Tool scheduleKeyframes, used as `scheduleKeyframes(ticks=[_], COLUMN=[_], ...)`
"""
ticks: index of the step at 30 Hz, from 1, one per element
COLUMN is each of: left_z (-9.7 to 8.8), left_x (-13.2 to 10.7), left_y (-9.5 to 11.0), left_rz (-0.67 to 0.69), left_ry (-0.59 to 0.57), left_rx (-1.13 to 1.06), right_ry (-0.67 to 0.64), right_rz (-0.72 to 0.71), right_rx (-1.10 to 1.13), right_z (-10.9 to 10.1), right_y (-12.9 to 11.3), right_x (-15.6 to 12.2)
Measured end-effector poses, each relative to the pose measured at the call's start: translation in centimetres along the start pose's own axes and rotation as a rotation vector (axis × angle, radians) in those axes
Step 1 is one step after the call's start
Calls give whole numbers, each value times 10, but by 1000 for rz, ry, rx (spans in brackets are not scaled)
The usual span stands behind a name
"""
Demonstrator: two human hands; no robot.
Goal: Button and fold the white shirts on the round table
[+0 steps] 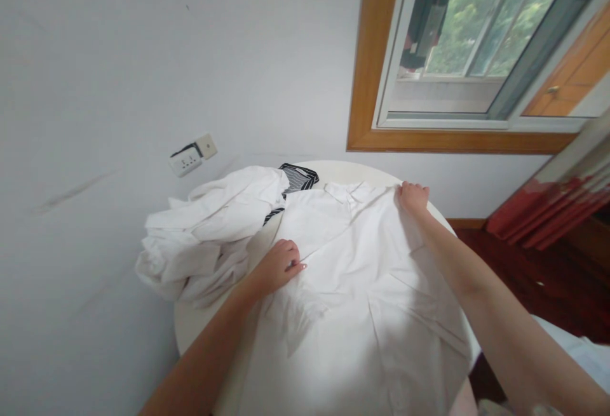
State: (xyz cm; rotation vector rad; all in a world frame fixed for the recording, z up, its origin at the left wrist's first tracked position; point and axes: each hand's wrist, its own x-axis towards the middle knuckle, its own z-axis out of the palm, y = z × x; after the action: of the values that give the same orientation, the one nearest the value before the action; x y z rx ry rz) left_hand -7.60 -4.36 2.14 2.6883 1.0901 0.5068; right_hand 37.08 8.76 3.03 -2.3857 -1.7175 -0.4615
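Observation:
A white collared shirt lies spread over a round white table, its collar towards the wall. My left hand is closed on the shirt's left side, with fingers curled and thumb against the cloth. At the far right corner of the shirt, by the shoulder, my right hand is closed over the fabric near the table's edge. Creases run across the middle of the shirt, and its lower part drops out of view towards me.
To the left, a heap of white clothes sits on the table against the wall. A black-and-white striped cloth pokes out beside it. A wall socket, a wood-framed window and a red-and-white curtain surround the table.

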Motion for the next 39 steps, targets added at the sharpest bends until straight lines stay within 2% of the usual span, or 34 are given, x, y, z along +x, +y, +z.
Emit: scheduleKeyframes(ticks=[3,6,11,15,22,27,30,33,36,39], left_z=[3,7,11,12,7,-1,-6,-11,-18,-26], left_x=[2,3,4,4,2,0,0,-2,-5,-10], left_y=[1,4,6,3,-4,-3,2,10,18,22], left_rz=[-20,-43,-48,-46,-10,-15,-94,-248,-335,-345], left_ry=[22,49,63,62,32,11,-31,-76,-90,-149], left_rx=[15,45,68,62,14,35,28,-6,-15,-27], right_ry=[-22,-48,3,10,-79,0,77,111,69,-17], right_rz=[53,41,96,140,-85,-61,-134,-236,-278,-328], right_rx=[-8,-5,47,82,97,21,-17,11,59,94], right_z=[2,9,22,22,26,34,24,8,-2,2], right_y=[14,20,26,37,35,30,23,14,9,14], right_x=[9,9,1,6,-1,-14,-19,-30,-52,-78])
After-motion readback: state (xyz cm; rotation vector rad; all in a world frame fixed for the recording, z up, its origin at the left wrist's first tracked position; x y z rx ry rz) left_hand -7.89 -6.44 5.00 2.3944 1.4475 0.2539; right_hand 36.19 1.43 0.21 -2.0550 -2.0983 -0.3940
